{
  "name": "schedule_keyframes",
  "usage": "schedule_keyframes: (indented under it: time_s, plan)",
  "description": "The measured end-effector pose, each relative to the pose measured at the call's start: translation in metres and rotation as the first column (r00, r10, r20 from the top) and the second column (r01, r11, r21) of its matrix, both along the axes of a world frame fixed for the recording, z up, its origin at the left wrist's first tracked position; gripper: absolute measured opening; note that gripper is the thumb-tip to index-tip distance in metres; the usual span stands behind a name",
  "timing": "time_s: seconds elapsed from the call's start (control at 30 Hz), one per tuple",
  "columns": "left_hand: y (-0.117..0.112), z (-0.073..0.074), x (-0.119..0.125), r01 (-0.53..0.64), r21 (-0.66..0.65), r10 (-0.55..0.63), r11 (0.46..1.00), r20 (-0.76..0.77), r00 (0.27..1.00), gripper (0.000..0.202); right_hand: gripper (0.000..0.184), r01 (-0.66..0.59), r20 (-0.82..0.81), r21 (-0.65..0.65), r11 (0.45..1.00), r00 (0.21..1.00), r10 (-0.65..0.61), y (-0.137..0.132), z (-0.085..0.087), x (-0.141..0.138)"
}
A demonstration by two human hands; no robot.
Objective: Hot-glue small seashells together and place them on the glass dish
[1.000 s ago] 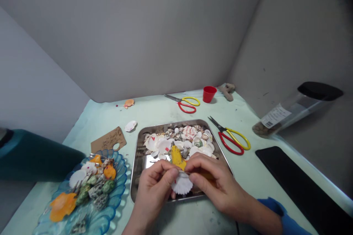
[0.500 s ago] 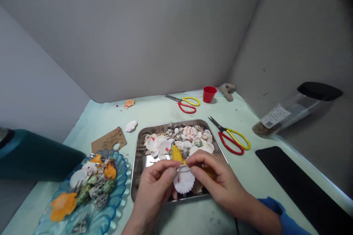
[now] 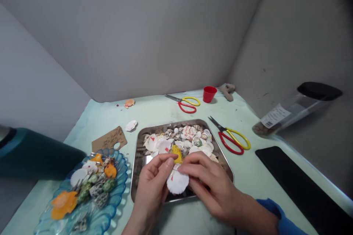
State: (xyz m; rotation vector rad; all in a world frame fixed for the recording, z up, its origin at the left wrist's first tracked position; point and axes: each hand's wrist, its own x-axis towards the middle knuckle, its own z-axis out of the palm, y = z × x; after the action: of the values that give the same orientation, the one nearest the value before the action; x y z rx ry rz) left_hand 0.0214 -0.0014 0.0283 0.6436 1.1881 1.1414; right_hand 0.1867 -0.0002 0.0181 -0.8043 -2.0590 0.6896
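Both my hands meet over the near edge of a square metal tray (image 3: 138,165) full of several seashells. My left hand (image 3: 153,187) and my right hand (image 3: 209,183) pinch the top of a white scallop shell (image 3: 177,182) with a small red mark, held between them. A yellow shell (image 3: 177,153) lies in the tray just behind my fingertips. The fingers of both hands are closed on the white shell.
A blue glass dish (image 3: 116,202) with orange, white and green shells sits at the left. Two red-and-yellow scissors (image 3: 233,139) (image 3: 186,103), a red cup (image 3: 209,93), a brown card (image 3: 109,139), a loose shell (image 3: 130,125), a tilted jar (image 3: 295,110) and a black slab (image 3: 300,187) surround the tray.
The white shell has shifted a little to the left and lower between my hands. My right hand has slid left over it, covering more of the tray.
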Motion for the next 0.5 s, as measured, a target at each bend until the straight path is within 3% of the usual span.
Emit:
schedule_keyframes:
  time_s: [0.17,0.33,0.5]
  plan:
    - [-0.001,-0.011,-0.001,0.125,0.075,-0.12,0.989,-0.073,0.99,0.041,0.025,0.041,-0.12,-0.049,0.998,0.992,-0.047,0.002,-0.003,0.001]
    - [-0.005,-0.015,-0.002,0.108,0.212,-0.074,0.971,-0.163,0.984,0.039,0.01,0.105,-0.209,-0.213,0.971,0.966,-0.151,0.006,-0.002,0.002]
    - [-0.006,-0.011,-0.002,0.194,0.165,-0.153,0.967,-0.23,0.961,0.029,0.008,0.162,-0.202,-0.328,0.931,0.95,-0.237,0.009,0.0,0.002]
